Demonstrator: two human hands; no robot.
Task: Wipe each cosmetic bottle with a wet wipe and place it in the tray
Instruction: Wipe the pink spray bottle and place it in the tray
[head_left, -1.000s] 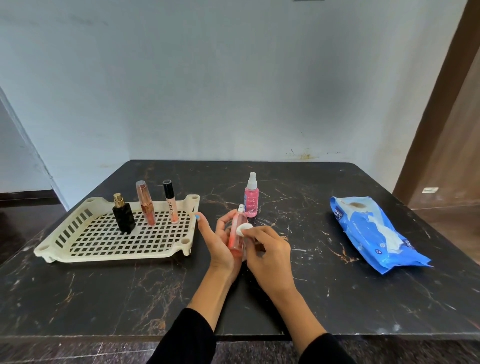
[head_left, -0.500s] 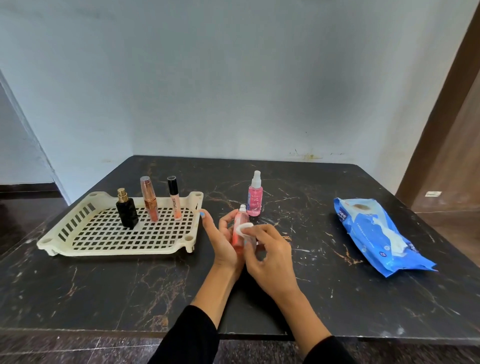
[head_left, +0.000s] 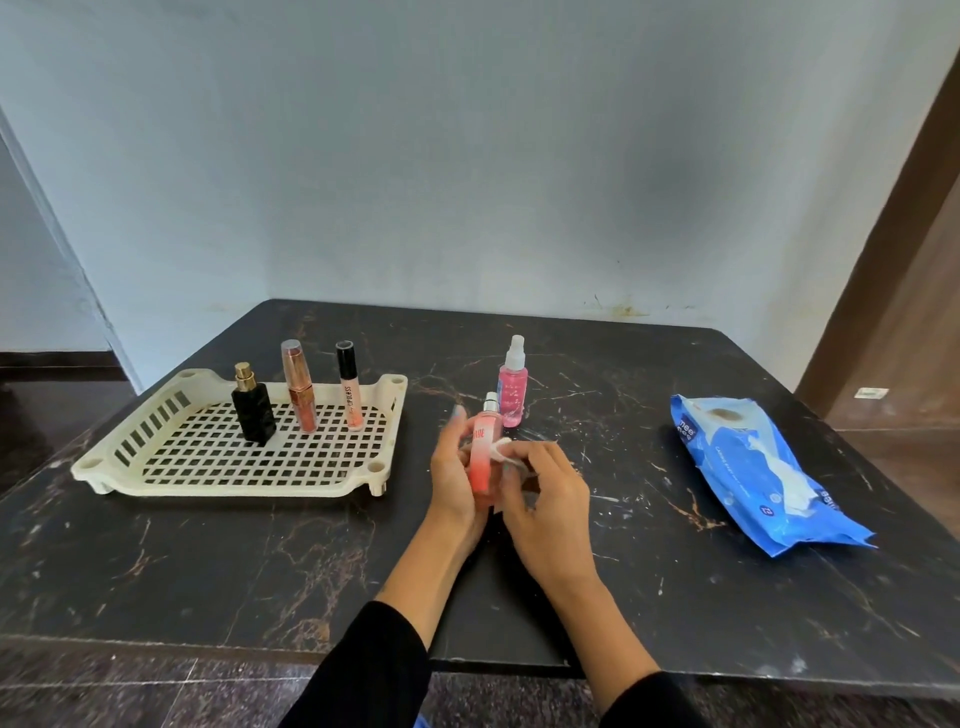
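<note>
So your left hand (head_left: 457, 478) grips the bottle (head_left: 481, 453) upright, right hand (head_left: 545, 493) pinching the wipe (head_left: 503, 451) against it; tray (head_left: 379, 467) lies just left of the bottle (left hand's nearer).

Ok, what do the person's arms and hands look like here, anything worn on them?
Both arms wear black long sleeves pushed back, leaving the forearms bare. The left hand and right hand are bare: no gloves, rings or watch visible. One left fingernail looks painted light blue.
</note>
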